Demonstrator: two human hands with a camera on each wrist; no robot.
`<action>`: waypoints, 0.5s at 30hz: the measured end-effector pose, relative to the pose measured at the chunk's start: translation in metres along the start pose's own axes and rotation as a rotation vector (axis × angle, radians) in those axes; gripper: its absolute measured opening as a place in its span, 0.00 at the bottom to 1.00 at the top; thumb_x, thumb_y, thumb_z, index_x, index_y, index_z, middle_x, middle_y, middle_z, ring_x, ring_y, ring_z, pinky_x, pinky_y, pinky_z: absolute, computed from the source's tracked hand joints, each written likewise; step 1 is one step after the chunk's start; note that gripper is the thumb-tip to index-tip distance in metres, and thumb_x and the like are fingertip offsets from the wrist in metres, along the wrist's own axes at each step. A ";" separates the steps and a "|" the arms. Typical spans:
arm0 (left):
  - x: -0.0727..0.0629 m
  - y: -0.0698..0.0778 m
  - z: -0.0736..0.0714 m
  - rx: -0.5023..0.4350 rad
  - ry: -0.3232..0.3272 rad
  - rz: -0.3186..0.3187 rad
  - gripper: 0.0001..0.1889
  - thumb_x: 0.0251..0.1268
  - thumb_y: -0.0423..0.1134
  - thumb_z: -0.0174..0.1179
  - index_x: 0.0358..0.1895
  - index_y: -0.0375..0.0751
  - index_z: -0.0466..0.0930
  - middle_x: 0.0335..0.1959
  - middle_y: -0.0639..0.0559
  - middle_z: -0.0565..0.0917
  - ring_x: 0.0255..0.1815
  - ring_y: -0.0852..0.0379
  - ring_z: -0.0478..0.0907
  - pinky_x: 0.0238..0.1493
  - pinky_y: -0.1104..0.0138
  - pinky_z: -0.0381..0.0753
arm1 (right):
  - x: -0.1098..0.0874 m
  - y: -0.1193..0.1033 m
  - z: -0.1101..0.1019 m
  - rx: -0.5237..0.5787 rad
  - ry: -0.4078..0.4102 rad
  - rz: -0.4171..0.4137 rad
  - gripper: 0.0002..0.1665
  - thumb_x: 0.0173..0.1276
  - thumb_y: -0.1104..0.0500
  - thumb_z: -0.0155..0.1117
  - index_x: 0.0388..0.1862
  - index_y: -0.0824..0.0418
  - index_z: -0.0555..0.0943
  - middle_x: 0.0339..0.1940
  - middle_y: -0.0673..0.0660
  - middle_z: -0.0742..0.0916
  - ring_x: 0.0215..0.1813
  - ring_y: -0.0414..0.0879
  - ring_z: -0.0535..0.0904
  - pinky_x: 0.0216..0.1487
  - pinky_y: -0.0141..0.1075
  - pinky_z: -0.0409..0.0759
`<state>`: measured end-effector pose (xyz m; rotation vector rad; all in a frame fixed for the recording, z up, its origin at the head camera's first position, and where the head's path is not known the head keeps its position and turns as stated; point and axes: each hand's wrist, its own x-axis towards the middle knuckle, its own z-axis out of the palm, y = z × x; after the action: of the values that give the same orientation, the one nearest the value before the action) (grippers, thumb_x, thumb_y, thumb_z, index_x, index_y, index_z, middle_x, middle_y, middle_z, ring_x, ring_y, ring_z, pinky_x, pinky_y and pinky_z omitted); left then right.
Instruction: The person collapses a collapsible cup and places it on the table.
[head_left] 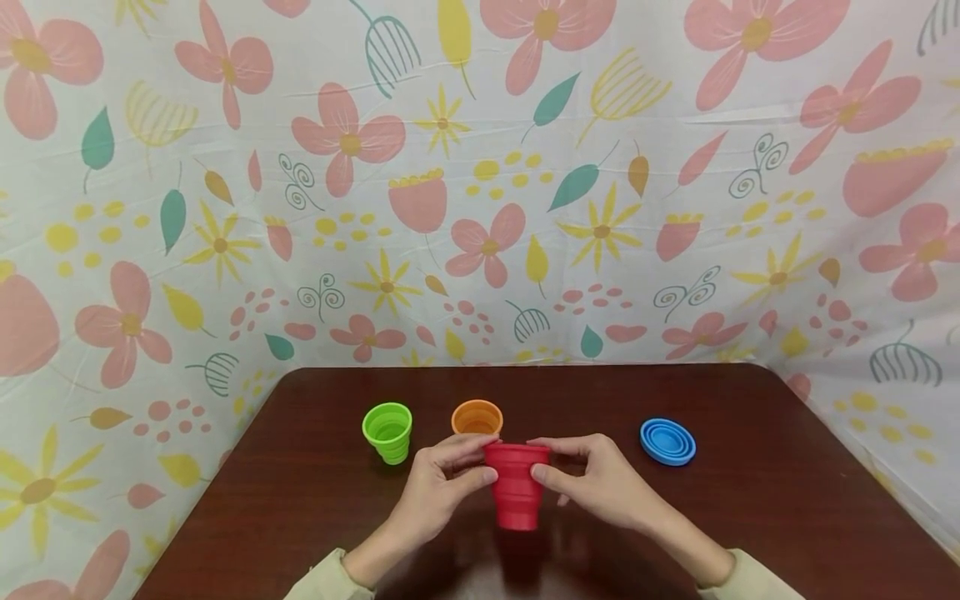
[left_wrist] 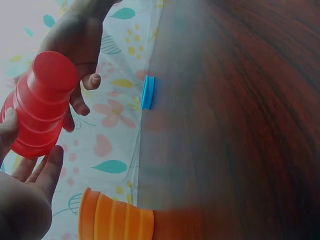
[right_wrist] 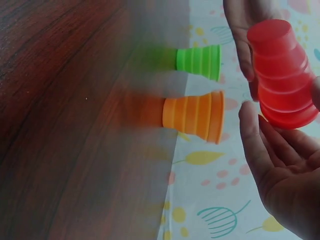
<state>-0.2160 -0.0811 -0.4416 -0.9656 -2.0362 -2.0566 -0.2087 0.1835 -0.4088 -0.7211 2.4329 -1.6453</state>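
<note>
- While two hands hold it clear of the dark wooden desk point(head_left: 300, 475), the red collapsible cup point(head_left: 517, 492) is at the clock's centre, extended in stepped rings, mouth uppermost; twelve points away from the wearer.
- The left hand point(head_left: 441, 483) grasps its nine o'clock side and the right hand point(head_left: 603, 483) its three o'clock side; this opposed grip probably keeps the cup steady without squashing its ringed wall.
- Each thumb presses the near wall below the rim, while fingers reach along the rim and behind, pinching the cup from front and back.
- The forearms come in from eight and four o'clock, nearly mirrored, out of pale sleeves point(head_left: 330, 579).
- At eleven o'clock, behind the left fingertips, stands an orange collapsible cup point(head_left: 477, 415); at ten, a green collapsible cup point(head_left: 387, 433). Both are upright and extended, set apart perhaps to leave working room.
- Between two and three o'clock, well apart, a blue collapsible cup point(head_left: 667, 442) lies folded flat, so the left wrist view shows only its thin edge.
- Toward twelve, beyond the desk, hangs floral cloth point(head_left: 491, 250).
</note>
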 end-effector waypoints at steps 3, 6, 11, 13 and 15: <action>0.000 0.001 0.001 -0.004 0.030 -0.022 0.21 0.68 0.27 0.70 0.63 0.33 0.85 0.56 0.39 0.85 0.52 0.50 0.87 0.54 0.61 0.87 | -0.001 0.000 0.001 0.001 0.007 -0.006 0.28 0.74 0.53 0.73 0.67 0.66 0.83 0.55 0.61 0.89 0.29 0.61 0.86 0.34 0.49 0.89; 0.000 0.002 0.001 -0.006 0.048 -0.046 0.21 0.68 0.27 0.70 0.63 0.30 0.84 0.56 0.39 0.86 0.51 0.49 0.87 0.53 0.62 0.87 | -0.003 0.002 0.001 0.001 0.015 -0.025 0.29 0.74 0.54 0.72 0.68 0.67 0.82 0.57 0.62 0.89 0.29 0.61 0.86 0.34 0.48 0.89; -0.001 0.002 -0.001 -0.019 0.079 -0.109 0.20 0.69 0.28 0.70 0.63 0.28 0.83 0.56 0.41 0.88 0.50 0.48 0.86 0.51 0.64 0.87 | -0.006 0.007 0.002 -0.020 0.042 -0.113 0.30 0.74 0.55 0.72 0.72 0.60 0.80 0.59 0.56 0.88 0.45 0.53 0.89 0.44 0.47 0.90; -0.001 0.003 -0.001 -0.034 0.095 -0.141 0.20 0.69 0.29 0.69 0.62 0.29 0.83 0.55 0.43 0.88 0.50 0.49 0.86 0.51 0.65 0.87 | -0.007 0.009 0.003 -0.050 0.061 -0.174 0.30 0.74 0.56 0.72 0.73 0.55 0.79 0.60 0.52 0.88 0.52 0.49 0.87 0.47 0.44 0.89; -0.001 0.004 -0.001 -0.057 0.107 -0.172 0.20 0.69 0.29 0.69 0.63 0.29 0.83 0.53 0.45 0.88 0.50 0.50 0.85 0.51 0.63 0.87 | -0.006 0.011 0.003 -0.085 0.082 -0.248 0.30 0.74 0.57 0.72 0.74 0.52 0.79 0.62 0.49 0.87 0.53 0.47 0.86 0.48 0.41 0.88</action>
<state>-0.2139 -0.0823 -0.4384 -0.6930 -2.0825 -2.2087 -0.2052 0.1866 -0.4209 -1.0247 2.5717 -1.6929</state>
